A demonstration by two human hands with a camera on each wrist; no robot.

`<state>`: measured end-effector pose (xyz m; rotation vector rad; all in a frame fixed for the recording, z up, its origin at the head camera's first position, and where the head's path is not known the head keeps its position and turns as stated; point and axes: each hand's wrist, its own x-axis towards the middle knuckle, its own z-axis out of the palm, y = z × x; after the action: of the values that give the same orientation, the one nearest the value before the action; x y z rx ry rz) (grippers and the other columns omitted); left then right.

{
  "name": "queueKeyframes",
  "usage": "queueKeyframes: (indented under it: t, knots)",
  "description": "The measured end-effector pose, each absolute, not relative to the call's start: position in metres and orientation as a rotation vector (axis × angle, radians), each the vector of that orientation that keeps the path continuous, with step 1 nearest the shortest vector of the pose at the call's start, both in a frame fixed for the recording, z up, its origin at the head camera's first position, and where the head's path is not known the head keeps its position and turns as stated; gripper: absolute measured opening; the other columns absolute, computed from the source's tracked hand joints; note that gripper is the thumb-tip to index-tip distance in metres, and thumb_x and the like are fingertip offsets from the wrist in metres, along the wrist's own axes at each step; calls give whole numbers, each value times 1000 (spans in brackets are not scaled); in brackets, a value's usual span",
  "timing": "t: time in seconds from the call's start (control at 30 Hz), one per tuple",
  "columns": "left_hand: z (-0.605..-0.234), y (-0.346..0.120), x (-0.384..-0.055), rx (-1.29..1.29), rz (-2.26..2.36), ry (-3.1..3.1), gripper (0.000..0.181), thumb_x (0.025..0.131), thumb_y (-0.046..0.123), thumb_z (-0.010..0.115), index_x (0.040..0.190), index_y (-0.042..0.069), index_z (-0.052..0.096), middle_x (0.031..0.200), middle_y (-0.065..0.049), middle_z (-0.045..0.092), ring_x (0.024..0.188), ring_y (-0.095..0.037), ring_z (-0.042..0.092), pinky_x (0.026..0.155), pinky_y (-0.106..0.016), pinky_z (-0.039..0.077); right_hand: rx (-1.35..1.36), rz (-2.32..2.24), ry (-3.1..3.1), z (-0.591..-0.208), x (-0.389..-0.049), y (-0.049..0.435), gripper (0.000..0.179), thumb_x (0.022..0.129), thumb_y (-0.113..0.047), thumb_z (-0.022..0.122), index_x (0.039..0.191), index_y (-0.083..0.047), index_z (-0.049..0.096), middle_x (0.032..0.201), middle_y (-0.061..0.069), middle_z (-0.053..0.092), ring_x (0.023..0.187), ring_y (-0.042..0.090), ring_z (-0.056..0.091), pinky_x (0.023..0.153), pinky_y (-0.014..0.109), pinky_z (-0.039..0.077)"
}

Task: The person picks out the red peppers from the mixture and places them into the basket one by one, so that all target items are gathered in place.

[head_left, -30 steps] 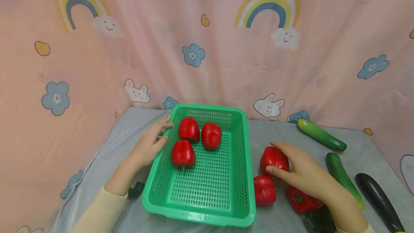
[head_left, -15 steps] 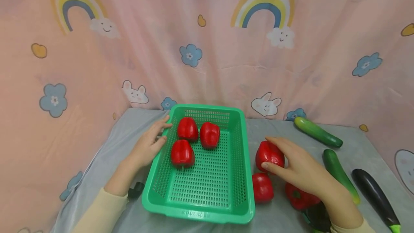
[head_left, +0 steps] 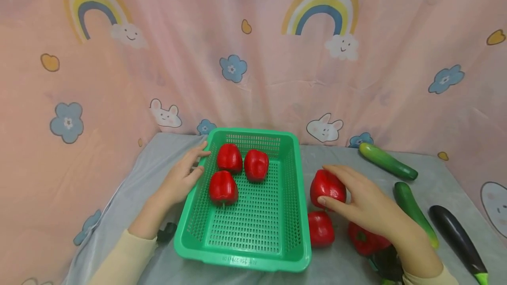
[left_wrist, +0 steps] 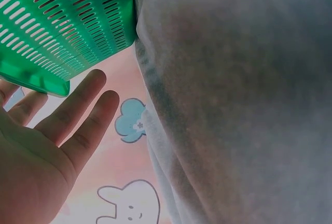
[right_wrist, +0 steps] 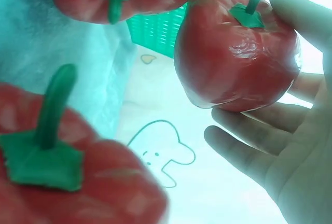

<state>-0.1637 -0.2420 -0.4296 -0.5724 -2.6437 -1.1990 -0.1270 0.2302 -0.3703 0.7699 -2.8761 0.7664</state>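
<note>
My right hand (head_left: 366, 206) grips a red bell pepper (head_left: 327, 187), thumb on its near side and fingers over its far side. In the right wrist view, the green stem of this held pepper (right_wrist: 233, 58) shows beside the thumb. Just below it, another red bell pepper (head_left: 321, 229) lies against the right side of the green basket (head_left: 261, 265). A third pepper (head_left: 365, 237) sits partly under my right wrist. My left hand (head_left: 180, 177) has its fingers extended at the basket's left rim; the left wrist view shows the fingers (left_wrist: 78, 105) by the basket wall (left_wrist: 88, 22).
Several red peppers (head_left: 223, 188) lie in the basket's left and back part. To the right are two green cucumber-like vegetables (head_left: 388, 162) and a dark eggplant (head_left: 455, 236). A dark object (head_left: 386, 263) is partly hidden by my right forearm. A patterned curtain (head_left: 273, 78) hangs behind.
My right hand and its pepper have shifted slightly left and up, away from the pepper below. The left hand stays at the basket rim. The head view has turned slightly.
</note>
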Motion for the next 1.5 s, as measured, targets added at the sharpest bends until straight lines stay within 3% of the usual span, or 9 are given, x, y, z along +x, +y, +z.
queueKeyframes:
  t: [0.4, 0.77, 1.1, 1.5]
  knots:
    - [-430, -241, -165, -576, -1198, -2653, 44, 108, 11, 54, 152, 6, 58, 176, -5, 36, 128, -37, 67, 104, -62, 56, 788, 784, -2838, -358, -131, 218, 82, 92, -54, 85, 157, -13, 56, 148, 13, 62, 126, 37, 64, 76, 49, 67]
    - [-431, -242, -165, -578, -1210, -2645, 44, 108, 12, 54, 151, 7, 59, 176, -4, 36, 135, -36, 63, 105, -61, 55, 785, 795, -2843, -352, -133, 213, 84, 90, -52, 88, 158, -16, 54, 152, 13, 59, 131, 40, 61, 75, 52, 67]
    - [-430, -243, -164, -566, -1202, -2649, 44, 108, 11, 54, 151, 6, 59, 176, -4, 36, 130, -36, 66, 105, -62, 55, 790, 767, -2823, -349, -132, 207, 84, 91, -53, 87, 159, -15, 54, 153, 12, 58, 133, 39, 59, 77, 53, 67]
    - [-430, -243, -165, -567, -1191, -2648, 46, 108, 12, 55, 154, 6, 58, 176, -3, 37, 135, -36, 64, 106, -61, 55, 856, 742, -2756, -346, -134, 200, 80, 94, -52, 83, 159, -15, 55, 153, 8, 60, 134, 34, 59, 84, 53, 66]
